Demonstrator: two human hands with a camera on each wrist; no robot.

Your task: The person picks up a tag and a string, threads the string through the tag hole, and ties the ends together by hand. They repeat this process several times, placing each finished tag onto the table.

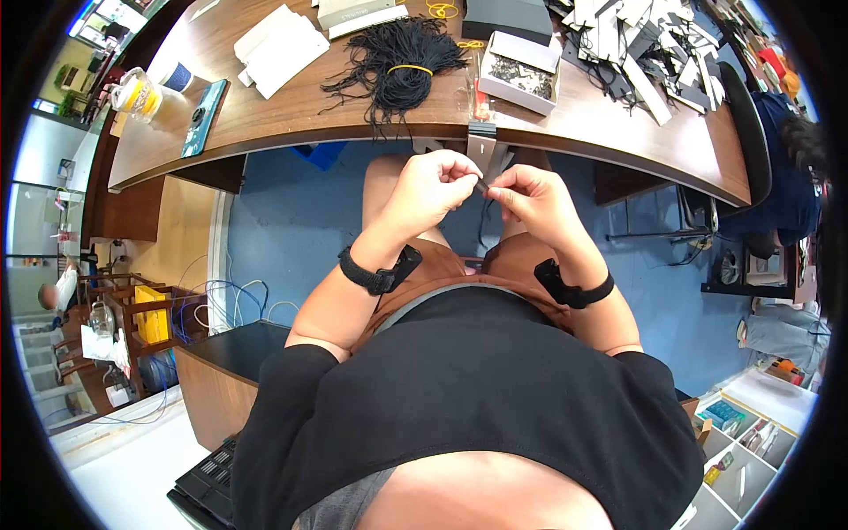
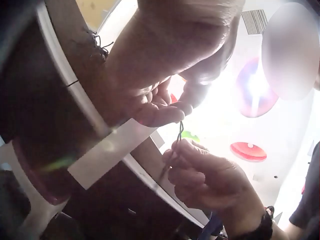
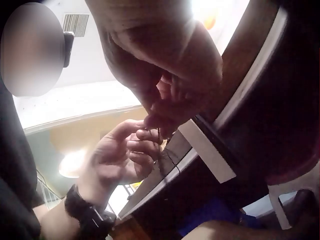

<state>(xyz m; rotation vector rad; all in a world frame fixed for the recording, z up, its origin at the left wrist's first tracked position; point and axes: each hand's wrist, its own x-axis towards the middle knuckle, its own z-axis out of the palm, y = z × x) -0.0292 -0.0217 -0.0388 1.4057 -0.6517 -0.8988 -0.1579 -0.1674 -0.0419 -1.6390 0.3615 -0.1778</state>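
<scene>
Both hands meet over the lap, just in front of the desk edge. A thin dark cord runs between their fingertips. My left hand pinches it between thumb and index finger. On the other side my right hand pinches the same cord close by. In the right wrist view, loose dark strands hang below the fingertips. Beyond the hands, a pale strip with a black end juts over the desk edge. On the desk lies a bundle of black cords with a yellow band around it.
An open white box of small dark pieces stands on the wooden desk. To its right spreads a heap of white and black strips. White sheets, a phone and a plastic bottle are at the left.
</scene>
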